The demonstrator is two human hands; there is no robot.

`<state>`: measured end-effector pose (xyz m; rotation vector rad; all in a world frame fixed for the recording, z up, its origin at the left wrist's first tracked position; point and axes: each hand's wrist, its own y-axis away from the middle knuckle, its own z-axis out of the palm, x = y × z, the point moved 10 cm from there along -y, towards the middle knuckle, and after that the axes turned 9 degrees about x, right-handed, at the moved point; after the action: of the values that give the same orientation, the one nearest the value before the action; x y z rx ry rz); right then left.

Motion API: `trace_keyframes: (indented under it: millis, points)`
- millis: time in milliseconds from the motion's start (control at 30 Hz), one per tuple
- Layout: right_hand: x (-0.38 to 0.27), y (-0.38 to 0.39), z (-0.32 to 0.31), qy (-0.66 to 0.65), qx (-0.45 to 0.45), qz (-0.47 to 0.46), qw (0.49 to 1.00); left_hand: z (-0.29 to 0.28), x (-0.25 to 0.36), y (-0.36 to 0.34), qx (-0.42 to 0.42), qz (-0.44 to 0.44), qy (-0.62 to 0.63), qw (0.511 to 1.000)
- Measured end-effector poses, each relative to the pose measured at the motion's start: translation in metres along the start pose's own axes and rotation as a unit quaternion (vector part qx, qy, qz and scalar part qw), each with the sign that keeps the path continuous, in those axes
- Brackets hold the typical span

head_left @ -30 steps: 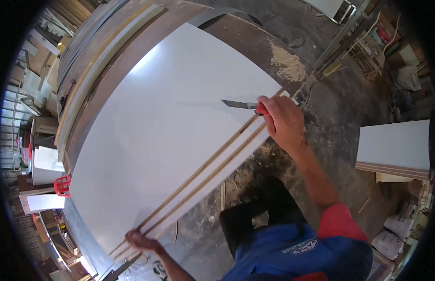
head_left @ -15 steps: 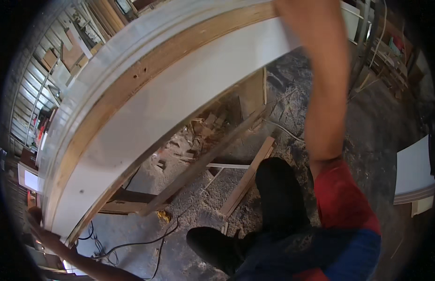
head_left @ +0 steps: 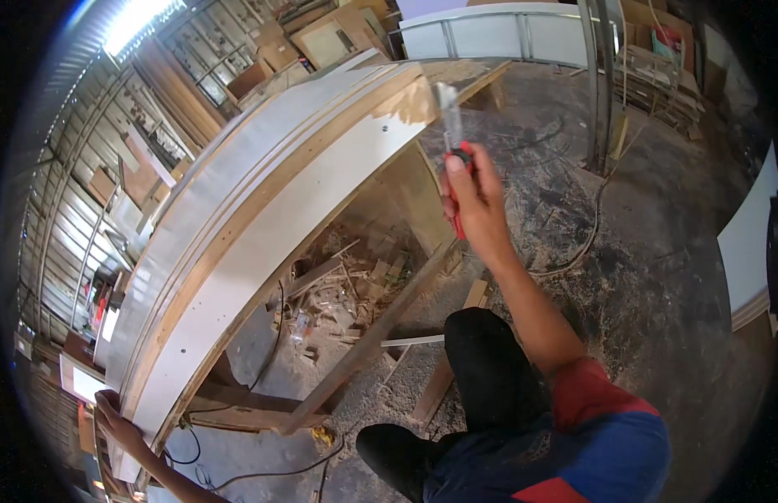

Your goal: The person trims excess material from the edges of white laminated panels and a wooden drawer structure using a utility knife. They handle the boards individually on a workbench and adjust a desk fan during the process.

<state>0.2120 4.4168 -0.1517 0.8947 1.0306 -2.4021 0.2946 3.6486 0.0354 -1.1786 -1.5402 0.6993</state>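
A long bench point(head_left: 263, 204), bowed by the lens, stretches from lower left to upper middle, with a wooden edge, a white side panel and a silvery upper surface. My right hand point(head_left: 473, 189) grips a red-handled utility knife point(head_left: 455, 205), blade pointing up, just right of the bench's far end. The blade is blurred. My left hand point(head_left: 116, 423) has its fingers wrapped over the bench's edge at the near left end.
Wood offcuts point(head_left: 339, 310) and sawdust lie under the bench, crossed by a low beam point(head_left: 362, 344). A cable point(head_left: 582, 251) snakes over the floor near metal posts point(head_left: 601, 117). White sheets point(head_left: 745, 251) are stacked at right. Boards point(head_left: 179, 101) lean along the left wall.
The view has swung from the white board's top to the bench's side. My right arm has pulled back from the upper edge, bringing the knife into sight, now pointing up.
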Motion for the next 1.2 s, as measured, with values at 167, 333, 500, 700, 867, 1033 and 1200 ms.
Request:
trace_keyframes:
  millis: [167,333,500,700,867,1033,1200]
  points:
    - [0.031,-0.014,0.008,0.044,-0.028,0.031,0.998,-0.001,0.006,-0.003,0.005,0.057,-0.032,0.998]
    - [0.024,-0.029,0.011,0.101,0.026,-0.041,0.994,-0.003,-0.018,-0.009,0.033,0.078,-0.067,0.994]
    - [0.023,-0.026,0.006,0.137,0.032,-0.054,0.989,0.006,-0.034,-0.004,0.059,0.293,-0.222,0.928]
    - [0.019,-0.023,0.010,0.133,0.043,-0.090,0.986,-0.008,-0.072,-0.025,0.026,0.181,-0.155,0.971]
    - [0.035,-0.005,0.001,0.151,0.024,-0.045,0.987,0.001,-0.073,-0.032,-0.011,0.127,-0.137,0.982]
    - [0.037,-0.006,0.001,0.093,-0.025,0.010,0.995,0.003,-0.055,-0.026,0.016,0.071,-0.055,0.996]
    - [0.049,0.023,0.018,-0.025,-0.079,0.213,0.974,-0.003,-0.053,-0.023,0.075,0.086,0.016,0.993]
